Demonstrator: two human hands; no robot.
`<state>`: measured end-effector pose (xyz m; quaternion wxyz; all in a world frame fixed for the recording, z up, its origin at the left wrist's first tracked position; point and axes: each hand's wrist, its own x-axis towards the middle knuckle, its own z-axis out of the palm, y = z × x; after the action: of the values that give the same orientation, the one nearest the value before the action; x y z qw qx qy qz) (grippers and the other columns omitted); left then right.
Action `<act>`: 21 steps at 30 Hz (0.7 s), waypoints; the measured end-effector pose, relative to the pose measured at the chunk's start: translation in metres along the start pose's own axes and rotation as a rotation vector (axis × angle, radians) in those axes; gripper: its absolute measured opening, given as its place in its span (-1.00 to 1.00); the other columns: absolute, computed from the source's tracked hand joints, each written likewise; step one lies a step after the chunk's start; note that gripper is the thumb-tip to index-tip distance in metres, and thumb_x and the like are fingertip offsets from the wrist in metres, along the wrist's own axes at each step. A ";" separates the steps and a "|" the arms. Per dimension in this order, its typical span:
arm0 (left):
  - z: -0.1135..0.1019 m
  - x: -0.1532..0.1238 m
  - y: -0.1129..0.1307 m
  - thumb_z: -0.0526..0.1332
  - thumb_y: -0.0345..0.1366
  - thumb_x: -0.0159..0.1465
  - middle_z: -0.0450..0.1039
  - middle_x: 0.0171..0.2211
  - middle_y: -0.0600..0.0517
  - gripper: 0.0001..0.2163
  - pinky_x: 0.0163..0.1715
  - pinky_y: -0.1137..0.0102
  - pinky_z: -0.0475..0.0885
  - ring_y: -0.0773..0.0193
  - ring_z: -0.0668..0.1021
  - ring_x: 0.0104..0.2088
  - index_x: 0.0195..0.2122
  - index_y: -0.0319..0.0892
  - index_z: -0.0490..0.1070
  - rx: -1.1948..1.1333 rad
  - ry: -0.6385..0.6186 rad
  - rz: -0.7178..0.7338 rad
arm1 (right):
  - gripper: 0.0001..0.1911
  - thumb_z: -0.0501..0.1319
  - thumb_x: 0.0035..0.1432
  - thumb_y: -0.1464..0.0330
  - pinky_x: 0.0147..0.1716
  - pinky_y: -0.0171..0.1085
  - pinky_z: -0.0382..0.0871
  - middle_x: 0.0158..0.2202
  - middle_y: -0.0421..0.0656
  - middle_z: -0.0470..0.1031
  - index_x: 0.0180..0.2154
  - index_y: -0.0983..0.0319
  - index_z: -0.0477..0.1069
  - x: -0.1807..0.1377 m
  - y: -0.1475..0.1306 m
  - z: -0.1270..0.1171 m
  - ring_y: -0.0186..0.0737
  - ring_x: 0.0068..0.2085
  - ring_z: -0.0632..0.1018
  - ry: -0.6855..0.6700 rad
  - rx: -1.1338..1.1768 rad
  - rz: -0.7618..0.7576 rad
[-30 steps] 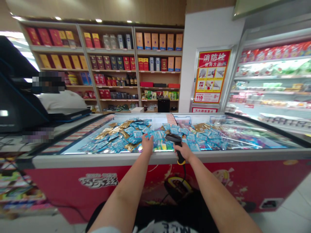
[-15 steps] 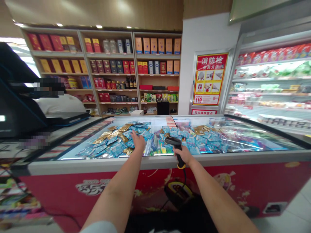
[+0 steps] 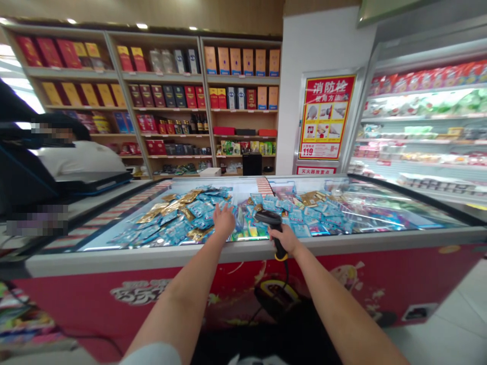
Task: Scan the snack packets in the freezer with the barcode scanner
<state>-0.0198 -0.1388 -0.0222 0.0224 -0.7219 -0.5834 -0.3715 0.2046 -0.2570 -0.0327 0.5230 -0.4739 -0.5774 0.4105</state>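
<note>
My left hand point(image 3: 223, 221) reaches over the glass top of a red chest freezer point(image 3: 243, 249), fingers spread and resting on a heap of blue and gold sachets point(image 3: 178, 218). It holds nothing that I can see. My right hand point(image 3: 286, 239) is closed round the grip of a black barcode scanner point(image 3: 269, 219) with a yellow collar, its head pointing left over the glass. A second heap of blue sachets point(image 3: 304, 208) lies to the right of the scanner. The scanner's cable hangs down in front of the freezer.
A person in a white top point(image 3: 79, 157) sits at the left behind a dark checkout screen point(image 3: 23, 177). Wooden shelves of boxed goods point(image 3: 167, 96) line the back wall. An open chiller cabinet point(image 3: 422, 132) stands at the right, beside a red poster point(image 3: 325, 116).
My left hand slid a little to the left across the sachets and spread its fingers. The right hand kept the scanner in nearly the same place. The view shifted slightly.
</note>
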 end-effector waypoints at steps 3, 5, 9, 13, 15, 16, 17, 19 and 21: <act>0.013 0.003 0.006 0.12 -0.45 0.21 0.26 0.26 -0.07 -0.63 0.28 -0.14 -0.16 -0.14 -0.05 0.38 0.00 -0.04 0.51 0.161 -0.227 0.165 | -0.77 0.24 -0.05 0.21 -0.62 -0.32 0.29 -0.59 -0.22 0.42 -0.40 0.25 0.40 -0.001 0.000 0.000 -0.30 -0.62 0.41 -0.005 -0.003 0.001; 0.013 0.010 0.008 0.06 -0.42 0.25 0.20 0.30 -0.03 -0.59 0.28 -0.16 -0.23 -0.13 -0.08 0.39 0.08 -0.01 0.47 0.280 -0.313 0.206 | -0.77 0.23 -0.05 0.22 -0.63 -0.32 0.28 -0.59 -0.23 0.41 -0.39 0.25 0.40 -0.002 0.000 0.000 -0.31 -0.62 0.41 -0.007 0.007 0.010; -0.004 0.029 -0.002 0.00 -0.40 0.28 0.28 0.25 -0.08 -0.56 0.27 -0.14 -0.33 -0.14 -0.05 0.38 0.15 -0.09 0.43 0.493 -0.355 0.214 | -0.79 0.23 -0.06 0.24 -0.62 -0.33 0.27 -0.58 -0.24 0.41 -0.39 0.25 0.39 -0.002 0.002 0.001 -0.33 -0.63 0.40 0.006 0.045 0.027; -0.022 0.037 -0.029 0.03 -0.37 0.27 0.23 0.28 -0.11 -0.59 0.25 -0.18 -0.34 -0.27 0.02 0.35 0.10 -0.16 0.47 0.612 -0.350 0.149 | -0.78 0.25 -0.05 0.24 -0.62 -0.32 0.28 -0.58 -0.23 0.42 -0.38 0.25 0.40 -0.002 0.003 0.000 -0.32 -0.62 0.41 -0.002 0.051 0.022; -0.025 0.035 -0.042 0.03 -0.35 0.28 0.20 0.30 -0.08 -0.58 0.25 -0.20 -0.27 -0.29 0.10 0.32 0.13 -0.14 0.44 0.614 -0.309 0.172 | -0.77 0.25 -0.04 0.22 -0.61 -0.32 0.29 -0.57 -0.22 0.43 -0.38 0.25 0.41 -0.003 0.002 -0.001 -0.30 -0.61 0.42 -0.004 0.038 0.011; -0.025 0.032 -0.047 0.01 -0.33 0.30 0.21 0.29 -0.09 -0.58 0.24 -0.20 -0.23 -0.29 0.14 0.30 0.15 -0.14 0.41 0.605 -0.269 0.188 | -0.77 0.25 -0.03 0.22 -0.60 -0.31 0.30 -0.57 -0.22 0.44 -0.37 0.25 0.42 -0.003 0.002 -0.001 -0.30 -0.61 0.43 -0.004 0.032 0.006; -0.025 0.030 -0.051 0.00 -0.29 0.32 0.25 0.27 -0.11 -0.58 0.23 -0.20 -0.19 -0.28 0.17 0.28 0.17 -0.14 0.38 0.593 -0.223 0.202 | -0.77 0.25 -0.03 0.21 -0.60 -0.30 0.31 -0.57 -0.21 0.44 -0.38 0.25 0.42 -0.003 0.002 -0.001 -0.29 -0.61 0.43 -0.004 0.028 0.001; -0.024 0.025 -0.054 -0.03 -0.21 0.35 0.34 0.19 -0.16 -0.57 0.22 -0.19 -0.14 -0.24 0.23 0.25 0.20 -0.16 0.33 0.563 -0.138 0.227 | -0.77 0.24 -0.03 0.22 -0.59 -0.30 0.32 -0.57 -0.21 0.44 -0.39 0.25 0.42 -0.003 0.001 -0.001 -0.29 -0.61 0.43 -0.005 0.026 -0.009; -0.024 0.023 -0.054 -0.02 -0.15 0.36 0.40 0.11 -0.20 -0.56 0.21 -0.18 -0.10 -0.23 0.27 0.22 0.19 -0.20 0.32 0.552 -0.103 0.249 | -0.78 0.24 -0.03 0.22 -0.59 -0.30 0.32 -0.58 -0.22 0.43 -0.39 0.25 0.41 -0.003 0.000 -0.001 -0.30 -0.61 0.42 -0.008 0.026 -0.016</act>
<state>-0.0777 -0.1137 -0.0141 0.2333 -0.7723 -0.5697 -0.1565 0.2057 -0.2597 -0.0335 0.5302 -0.4609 -0.5779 0.4154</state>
